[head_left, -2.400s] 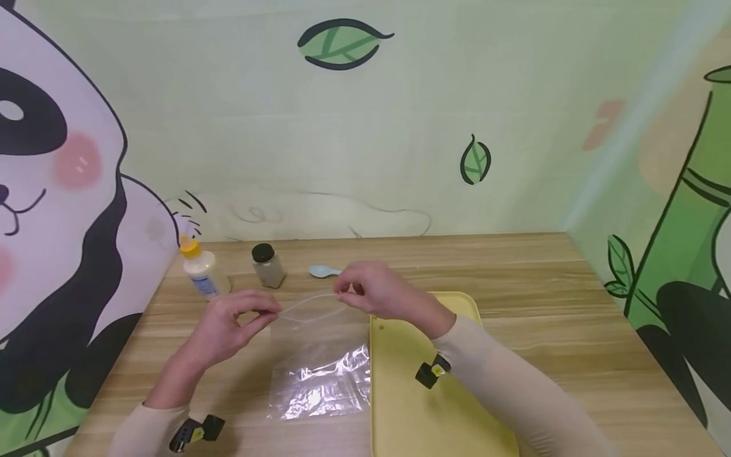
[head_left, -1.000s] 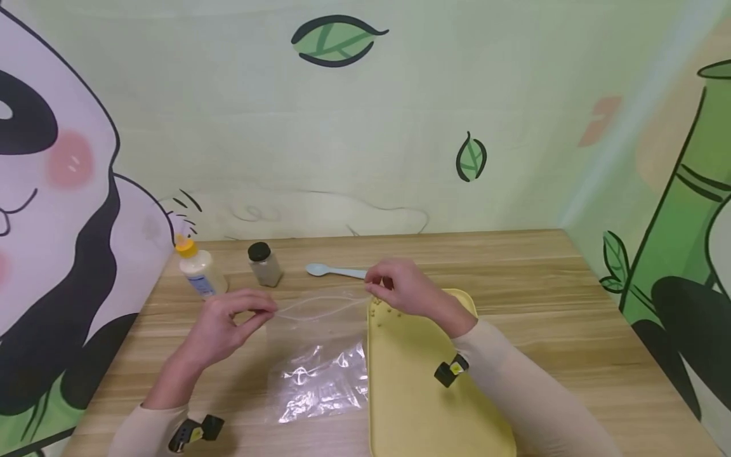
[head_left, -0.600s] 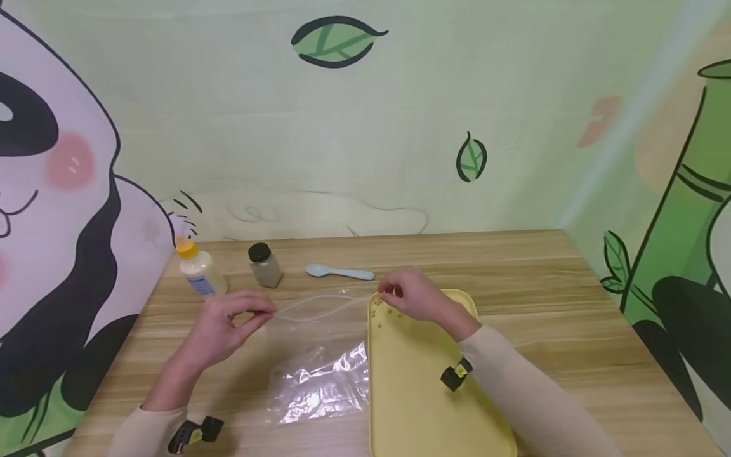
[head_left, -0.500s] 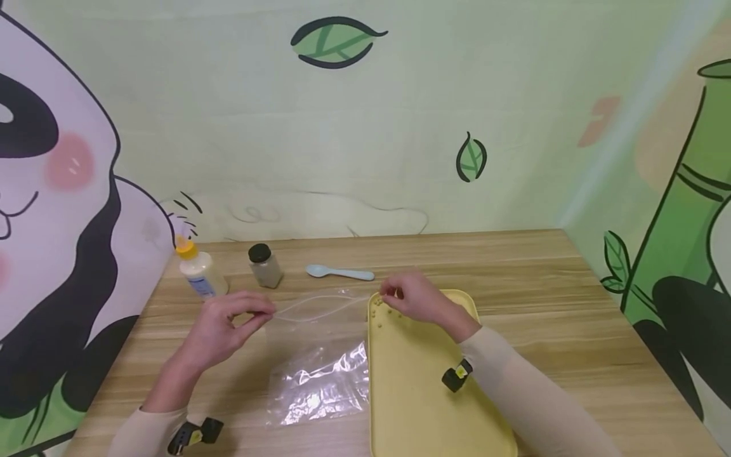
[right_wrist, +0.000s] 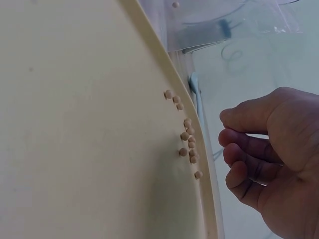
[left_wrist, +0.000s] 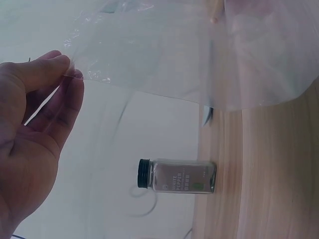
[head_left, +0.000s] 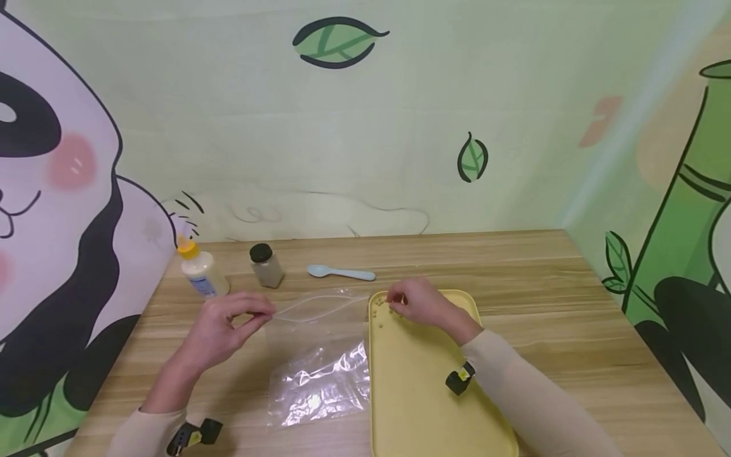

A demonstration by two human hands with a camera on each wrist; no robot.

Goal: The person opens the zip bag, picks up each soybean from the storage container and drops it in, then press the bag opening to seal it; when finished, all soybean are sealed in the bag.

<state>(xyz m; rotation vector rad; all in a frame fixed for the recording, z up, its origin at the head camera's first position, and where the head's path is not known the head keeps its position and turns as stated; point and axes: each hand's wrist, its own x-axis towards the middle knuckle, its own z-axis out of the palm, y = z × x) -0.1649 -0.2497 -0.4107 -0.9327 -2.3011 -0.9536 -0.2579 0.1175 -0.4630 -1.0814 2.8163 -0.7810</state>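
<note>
My left hand (head_left: 225,327) pinches the left corner of a clear plastic zip bag (head_left: 320,381) between thumb and fingertips. The bag's mouth gapes, and its shiny lower part lies left of the yellow tray (head_left: 434,406). In the left wrist view the film (left_wrist: 149,50) stretches away from the fingertips. My right hand (head_left: 422,304) is over the tray's far left corner. Its fingers (right_wrist: 244,149) are loosely bent, and nothing shows between them and the thumb. Several small round tan beads (right_wrist: 188,132) lie along the tray's rim beside it. One bead (right_wrist: 175,5) shows through the bag.
A pale blue spoon (head_left: 345,273) lies behind the bag and tray. To its left stand a black-capped white pepper jar (head_left: 267,271) and a yellow-topped bottle (head_left: 204,274). A painted wall (head_left: 365,139) rises at the table's back edge.
The right hand has moved from the bag's mouth rightward to the tray corner, uncovering the spoon handle and beads. The left hand keeps its hold on the bag.
</note>
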